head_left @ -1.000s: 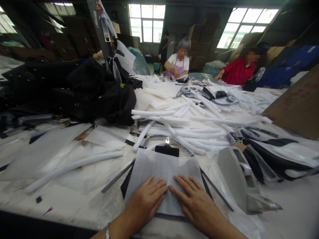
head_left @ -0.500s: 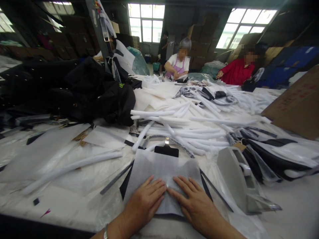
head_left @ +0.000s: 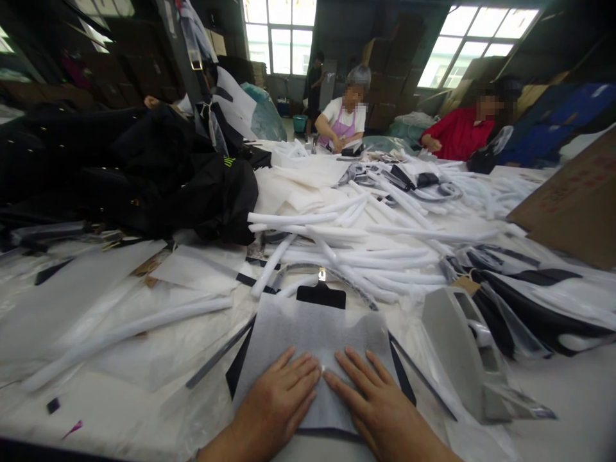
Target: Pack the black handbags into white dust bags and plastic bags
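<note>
My left hand (head_left: 275,404) and my right hand (head_left: 373,401) lie flat side by side, fingers stretched out, on a sheet of grey tissue paper (head_left: 312,330). The sheet covers a flat black piece (head_left: 321,295) whose top tab with a small metal clip sticks out beyond the paper's far edge. Black edges of that piece show on both sides of the sheet. Neither hand holds anything.
A grey tape dispenser (head_left: 469,350) stands right of my hands. Several white foam tubes (head_left: 337,256) and clear plastic bags litter the table. Black bags (head_left: 158,173) pile up at the left, a cardboard sheet (head_left: 572,199) at the right. Two people (head_left: 344,119) work at the far end.
My hands stay pressed flat on the tissue paper. The view has shifted slightly, so hands and sheet sit a little lower in the frame.
</note>
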{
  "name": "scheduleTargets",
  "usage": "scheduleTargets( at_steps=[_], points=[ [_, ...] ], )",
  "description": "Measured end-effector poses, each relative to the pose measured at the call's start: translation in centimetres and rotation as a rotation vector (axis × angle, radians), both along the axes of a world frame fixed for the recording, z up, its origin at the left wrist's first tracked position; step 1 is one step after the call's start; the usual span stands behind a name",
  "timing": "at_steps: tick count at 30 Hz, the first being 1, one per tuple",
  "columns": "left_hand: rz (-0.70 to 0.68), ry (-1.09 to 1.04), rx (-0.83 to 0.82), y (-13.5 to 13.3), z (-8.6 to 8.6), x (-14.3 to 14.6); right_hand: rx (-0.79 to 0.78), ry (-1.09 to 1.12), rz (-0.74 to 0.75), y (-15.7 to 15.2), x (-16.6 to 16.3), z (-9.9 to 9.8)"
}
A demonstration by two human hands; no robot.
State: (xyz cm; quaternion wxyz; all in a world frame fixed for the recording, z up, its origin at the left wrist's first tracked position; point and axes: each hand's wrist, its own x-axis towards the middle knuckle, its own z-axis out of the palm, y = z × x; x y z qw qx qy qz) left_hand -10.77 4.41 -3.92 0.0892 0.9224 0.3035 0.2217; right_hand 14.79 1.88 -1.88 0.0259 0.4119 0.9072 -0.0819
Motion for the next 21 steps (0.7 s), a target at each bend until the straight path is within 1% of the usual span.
scheduleTargets(
  at_steps=[4, 10, 12, 16, 19, 21],
  points=[
    [-0.018, -0.004, 0.015, 0.4, 0.6, 0.1, 0.009, -0.012, 0.035, 0.4, -0.1, 0.4],
    [0.001, 0.02, 0.021, 0.8, 1.2, 0.2, 0.049, -0.014, 0.05, 0.9, -0.4, 0.7],
    [-0.008, 0.075, 0.004, 1.0, 1.6, 0.3, 0.083, 0.012, 0.066, 1.3, -0.5, 0.8],
    [-0.028, 0.177, -0.068, 1.6, 2.5, 0.3, 0.162, 0.096, 0.16, 1.9, -0.9, 0.9],
    [-0.033, 0.188, -0.109, 1.8, 2.9, 0.1, 0.186, 0.11, 0.181, 2.1, -1.1, 0.5],
    [-0.032, 0.167, -0.116, 1.9, 2.9, -0.2, 0.17, 0.093, 0.18, 2.0, -1.1, 0.1]
  ],
)
